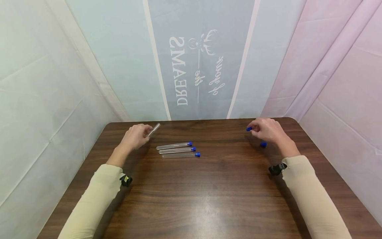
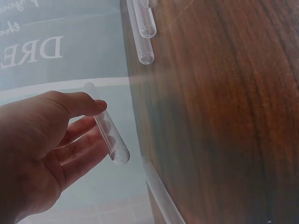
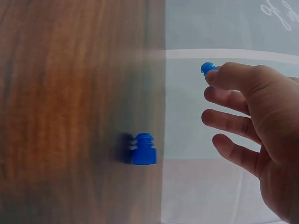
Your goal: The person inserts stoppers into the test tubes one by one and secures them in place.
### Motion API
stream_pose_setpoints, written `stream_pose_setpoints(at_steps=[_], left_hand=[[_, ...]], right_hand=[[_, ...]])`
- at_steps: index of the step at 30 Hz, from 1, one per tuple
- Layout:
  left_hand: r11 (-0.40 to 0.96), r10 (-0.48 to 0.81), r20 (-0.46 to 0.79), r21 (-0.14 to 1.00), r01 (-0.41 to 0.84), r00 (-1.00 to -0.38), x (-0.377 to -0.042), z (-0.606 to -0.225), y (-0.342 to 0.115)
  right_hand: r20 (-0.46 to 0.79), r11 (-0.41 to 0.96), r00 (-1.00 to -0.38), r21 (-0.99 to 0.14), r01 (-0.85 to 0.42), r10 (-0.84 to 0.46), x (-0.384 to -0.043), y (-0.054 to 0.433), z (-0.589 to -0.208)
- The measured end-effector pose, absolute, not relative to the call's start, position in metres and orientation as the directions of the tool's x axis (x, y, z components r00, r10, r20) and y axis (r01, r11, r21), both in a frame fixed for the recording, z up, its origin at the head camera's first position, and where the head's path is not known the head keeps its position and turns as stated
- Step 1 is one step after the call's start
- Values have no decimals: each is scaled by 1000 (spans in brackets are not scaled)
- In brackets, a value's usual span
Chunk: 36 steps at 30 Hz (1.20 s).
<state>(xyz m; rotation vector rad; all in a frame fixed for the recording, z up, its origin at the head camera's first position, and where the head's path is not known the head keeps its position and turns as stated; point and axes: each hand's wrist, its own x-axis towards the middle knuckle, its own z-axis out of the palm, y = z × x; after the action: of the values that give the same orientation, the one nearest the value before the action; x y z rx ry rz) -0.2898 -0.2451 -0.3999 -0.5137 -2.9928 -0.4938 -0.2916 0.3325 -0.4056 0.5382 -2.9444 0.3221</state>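
Observation:
My left hand [image 1: 136,136] pinches a clear test tube [image 1: 154,129] between thumb and fingers, tilted above the table's far left part. In the left wrist view its rounded end [image 2: 120,155] points toward the camera and no cap shows on that end. Another clear tube [image 2: 163,198] lies on the table below this hand. At the far right, my right hand [image 1: 266,128] pinches a small blue ribbed cap [image 3: 208,69] between thumb and index finger, the other fingers spread loosely. A second blue cap [image 3: 144,150] rests on the table beneath that hand.
Three test tubes [image 1: 176,146] with blue caps [image 1: 193,149] lie side by side left of the table's middle. The brown wooden table [image 1: 209,192] ends at a hanging printed cloth [image 1: 200,109] behind, with pale cloth [image 1: 349,109] at both sides.

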Motion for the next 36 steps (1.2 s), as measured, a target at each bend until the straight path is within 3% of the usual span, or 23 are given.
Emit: stream_pose_setpoints(at_steps=[12,36], left_hand=[[886,352,139,269,377,-926,-289,-398,-236],[877,406,179,200,438,-896,-278,-412,-227]], right_hand=[[139,909,-924,-177,-376,-355,-290,331,-403],[240,880,-887,-182,-439,-394,-287,320,-413]])
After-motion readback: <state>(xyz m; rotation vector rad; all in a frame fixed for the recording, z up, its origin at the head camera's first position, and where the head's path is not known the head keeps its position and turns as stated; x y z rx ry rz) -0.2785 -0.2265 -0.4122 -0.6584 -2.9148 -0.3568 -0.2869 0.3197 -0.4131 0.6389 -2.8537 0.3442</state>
